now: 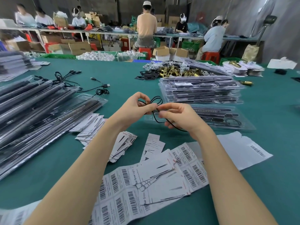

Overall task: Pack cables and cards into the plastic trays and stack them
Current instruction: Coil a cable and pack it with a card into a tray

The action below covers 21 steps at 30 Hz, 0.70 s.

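While both hands work above the green table (267,120), inspection proceeds from the left: a slanting stack of filled plastic trays (32,111) lies there, with loose USB cables (99,82) beyond it and small product cards (90,125) at its near corner. At centre, the left hand (134,108) pinches the gathered loops of a thin black cable (155,101) between thumb and curled fingers. Just beside it, the right hand (180,117) pinches the same cable's running length, fingers curled, its tail drooping below the palm. The cable is thus held in the air, directly over the near end of an open tray (227,119) lying on the table to the right, in front of a stack of finished trays (201,90). The small bundle's long axis runs roughly left to right between the two hands, loops standing upward; the plug ends are not discernible. Judged step: coiling the cable for packing. Recommended: keep loops even and compact, hold the pinch firm, and tuck the tail in before seating the coil in its tray recess.
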### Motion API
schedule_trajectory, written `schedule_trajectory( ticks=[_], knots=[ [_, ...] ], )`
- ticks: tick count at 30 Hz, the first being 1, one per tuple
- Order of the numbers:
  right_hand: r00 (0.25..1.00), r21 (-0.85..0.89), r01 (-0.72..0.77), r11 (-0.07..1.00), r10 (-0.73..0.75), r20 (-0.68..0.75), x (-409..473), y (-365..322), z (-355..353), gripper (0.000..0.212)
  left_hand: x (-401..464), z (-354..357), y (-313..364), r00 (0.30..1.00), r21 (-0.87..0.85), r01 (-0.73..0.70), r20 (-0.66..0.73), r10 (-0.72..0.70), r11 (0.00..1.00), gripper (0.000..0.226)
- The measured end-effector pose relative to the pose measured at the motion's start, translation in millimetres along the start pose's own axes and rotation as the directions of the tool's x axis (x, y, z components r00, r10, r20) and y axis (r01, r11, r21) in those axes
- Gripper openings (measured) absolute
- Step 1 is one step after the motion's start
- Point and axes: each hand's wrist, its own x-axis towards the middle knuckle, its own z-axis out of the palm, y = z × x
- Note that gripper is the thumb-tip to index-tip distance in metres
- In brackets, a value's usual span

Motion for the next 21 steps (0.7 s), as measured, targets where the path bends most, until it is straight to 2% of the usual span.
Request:
schedule_trajectory(
  ticks=[3, 6, 9, 11, 13, 17, 19, 21],
  knots=[
    [0.996, -0.085, -0.026, 0.996, 0.033, 0.085, -2.6, -1.4, -12.0, 0.02, -1.0, -3.1, -1.6, 1.0, 0.068, -0.026, 0.014, 0.026, 0.997, 0.028],
    [0.996, -0.281, -0.069, 0.957, 0.08, 0.029, -5.3, -5.0, -20.3, 0.009, -3.3, -1.3, -2.5, 0.996, 0.063, -0.085, 0.035, 0.083, 0.994, 0.028],
    [0.988, -0.438, -0.151, 0.886, 0.143, -0.051, -7.3, -3.6, -28.5, 0.036, -4.4, -0.4, -2.5, 0.977, -0.045, -0.177, 0.112, 0.181, 0.983, 0.015],
    [0.984, -0.496, -0.18, 0.849, 0.158, -0.085, -8.9, -0.6, -31.5, 0.042, -5.8, -0.1, -2.7, 0.958, -0.103, -0.212, 0.177, 0.227, 0.972, 0.013],
    [0.983, -0.496, -0.184, 0.849, 0.155, -0.099, -9.5, 1.7, -32.5, 0.039, -8.2, 1.3, -1.5, 0.949, -0.121, -0.21, 0.212, 0.232, 0.97, 0.017],
    [0.979, -0.316, -0.182, 0.931, 0.143, -0.143, -5.3, -5.6, -27.0, 0.026, -9.9, 5.4, 1.7, 0.922, -0.037, -0.231, 0.312, 0.231, 0.972, 0.017],
    [0.977, -0.304, -0.176, 0.936, 0.129, -0.168, -3.2, -13.0, -18.7, 0.023, -9.2, 9.8, 2.3, 0.91, 0.045, -0.261, 0.346, 0.23, 0.964, 0.016],
    [0.985, -0.333, -0.13, 0.934, 0.083, -0.152, -1.7, -21.8, -9.9, 0.028, -8.3, 12.9, 0.9, 0.921, 0.098, -0.266, 0.319, 0.223, 0.959, 0.017]
  ],
)
